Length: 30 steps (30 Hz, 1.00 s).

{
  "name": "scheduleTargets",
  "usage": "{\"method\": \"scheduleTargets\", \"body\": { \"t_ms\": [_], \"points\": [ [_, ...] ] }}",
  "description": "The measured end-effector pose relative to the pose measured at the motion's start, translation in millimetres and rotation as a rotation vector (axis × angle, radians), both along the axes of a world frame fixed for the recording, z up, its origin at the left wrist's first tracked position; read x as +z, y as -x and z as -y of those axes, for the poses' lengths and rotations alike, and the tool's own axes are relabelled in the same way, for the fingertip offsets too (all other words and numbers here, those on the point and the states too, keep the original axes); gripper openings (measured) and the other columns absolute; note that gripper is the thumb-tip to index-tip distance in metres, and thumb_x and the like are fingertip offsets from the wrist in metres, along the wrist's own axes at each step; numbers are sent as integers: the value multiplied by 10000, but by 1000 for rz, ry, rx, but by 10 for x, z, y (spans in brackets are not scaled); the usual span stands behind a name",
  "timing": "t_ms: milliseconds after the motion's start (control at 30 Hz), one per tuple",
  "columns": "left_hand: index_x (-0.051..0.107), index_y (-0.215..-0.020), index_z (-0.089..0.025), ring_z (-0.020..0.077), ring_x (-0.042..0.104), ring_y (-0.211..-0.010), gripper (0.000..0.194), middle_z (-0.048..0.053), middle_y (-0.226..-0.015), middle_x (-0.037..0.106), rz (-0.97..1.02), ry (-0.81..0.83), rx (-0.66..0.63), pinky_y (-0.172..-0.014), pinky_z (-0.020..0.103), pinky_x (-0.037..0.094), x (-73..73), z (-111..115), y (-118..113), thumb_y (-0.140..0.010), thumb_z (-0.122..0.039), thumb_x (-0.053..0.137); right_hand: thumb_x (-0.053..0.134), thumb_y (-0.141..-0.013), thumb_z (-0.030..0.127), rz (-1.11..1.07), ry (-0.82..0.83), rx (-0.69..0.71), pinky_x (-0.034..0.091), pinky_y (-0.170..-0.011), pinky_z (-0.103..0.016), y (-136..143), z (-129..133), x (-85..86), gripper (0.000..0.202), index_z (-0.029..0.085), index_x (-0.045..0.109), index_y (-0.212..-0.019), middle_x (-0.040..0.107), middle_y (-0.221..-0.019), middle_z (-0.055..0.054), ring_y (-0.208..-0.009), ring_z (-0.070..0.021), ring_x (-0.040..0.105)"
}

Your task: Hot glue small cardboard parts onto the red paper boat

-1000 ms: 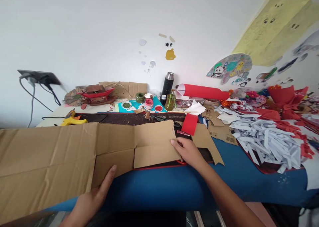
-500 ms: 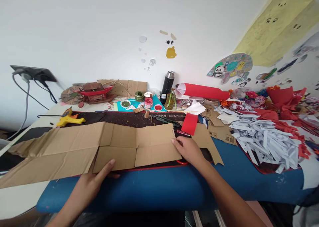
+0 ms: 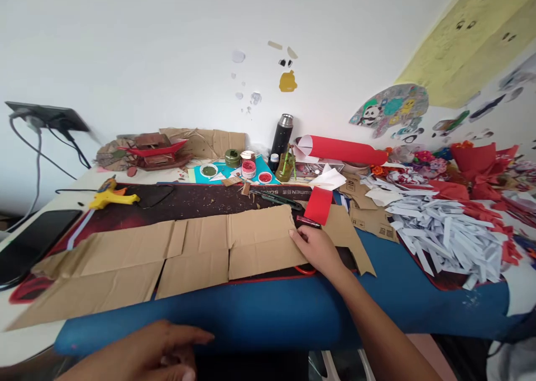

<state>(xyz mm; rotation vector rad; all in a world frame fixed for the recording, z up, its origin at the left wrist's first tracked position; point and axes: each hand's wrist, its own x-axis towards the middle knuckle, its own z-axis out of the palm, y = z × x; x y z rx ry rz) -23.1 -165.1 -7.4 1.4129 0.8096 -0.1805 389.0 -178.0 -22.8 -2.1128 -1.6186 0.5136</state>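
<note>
A long, creased sheet of brown cardboard [image 3: 196, 264] with fold lines and slits lies across the dark mat [image 3: 201, 198]. My right hand [image 3: 316, 250] grips its right end, thumb on top and the other fingers partly hidden. Close to those fingers are a dark red pen-like item [image 3: 309, 221] and a red paper strip [image 3: 319, 205]. Below the cardboard, at the near edge of the blue cover [image 3: 268, 308], my left hand [image 3: 157, 350] is empty, its index finger stretched out and the others loosely bent. Part of a red ring-shaped handle [image 3: 305, 269] shows under the cardboard.
A yellow glue gun [image 3: 113, 197] and a black phone [image 3: 39, 239] lie at left. Beyond the cardboard are a green-handled cutter [image 3: 276, 200], paint jars [image 3: 248, 168] and a black thermos [image 3: 282, 135]. White paper strips [image 3: 448, 233] are heaped at right.
My left hand has let go of the cardboard and dropped toward the near edge. The cardboard's left end has settled lower, uncovering the phone. My right hand keeps its hold.
</note>
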Motion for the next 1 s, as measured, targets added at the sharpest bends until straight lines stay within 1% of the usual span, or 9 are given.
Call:
{"method": "scheduleTargets", "body": {
  "t_ms": [100,200,300,433,567,667,833,933,1000],
  "points": [
    [708,-1433,-424,238,791,-962,494,31,-1119,820,56,-234,-39,-861,322,672,106,27,-89,-983,-625,666,473,-1028,548,-15,-12,-12,292,-620,-323,-11,14,-29,458,248,486,-682,597,-638,-19,-618,-202,533],
    [704,-1423,-404,218,791,-940,423,12,-1090,827,103,-497,82,-887,317,662,204,-47,-246,-1061,-571,563,488,-999,608,-130,-34,-22,309,-615,-318,-36,22,-55,475,245,520,-692,585,-651,-15,-633,-203,527],
    [551,-1571,-403,259,746,-1222,504,35,-1368,772,144,-949,129,-1063,391,616,205,-153,-428,-1077,-499,577,543,-941,704,-386,-53,-79,360,-612,-304,-32,4,-16,524,230,580,-719,598,-682,-11,-649,-197,537],
    [145,-1769,-286,374,481,-1564,890,150,-1726,463,114,-1541,-74,-1236,575,473,104,-319,-651,-1046,-463,632,712,-823,762,-770,-108,-185,363,-569,-273,88,-78,195,569,215,590,-724,584,-656,20,-590,-151,498],
    [87,-1776,-245,339,509,-1551,792,146,-1733,447,35,-1749,-118,-1237,547,476,154,-555,-688,-1082,-253,467,854,-717,693,-1044,-193,-211,362,-497,-238,259,-188,499,547,202,615,-717,564,-627,35,-535,-112,478],
    [269,-1743,-283,261,675,-1389,704,64,-1612,618,46,-1782,-127,-1147,423,566,391,-727,-598,-1059,-161,384,876,-708,631,-1153,-215,-174,269,-371,-215,338,-251,717,495,210,617,-724,480,-557,70,-441,-88,395],
    [583,-1553,-305,242,730,-1305,573,-10,-1550,675,-3,-1907,-66,-1063,403,616,1001,-843,-522,-1039,-174,363,875,-753,589,-1250,-368,-107,273,-343,-194,357,-327,990,461,215,605,-746,501,-567,67,-431,-80,407],
    [669,-1470,-278,305,806,-1105,521,37,-1396,776,-224,-1954,59,-879,450,663,1338,-842,-578,-1049,-245,364,764,-858,705,-1211,-382,-35,274,-358,-219,341,-318,985,512,219,628,-769,508,-519,61,-392,-91,393],
    [681,-1466,-287,349,802,-1083,506,54,-1332,802,-346,-1926,220,-888,506,649,1496,-850,-635,-1066,-308,372,638,-946,749,-1075,-332,18,268,-375,-236,350,-273,876,544,216,679,-841,529,-495,56,-365,-103,391]
  ]
}}
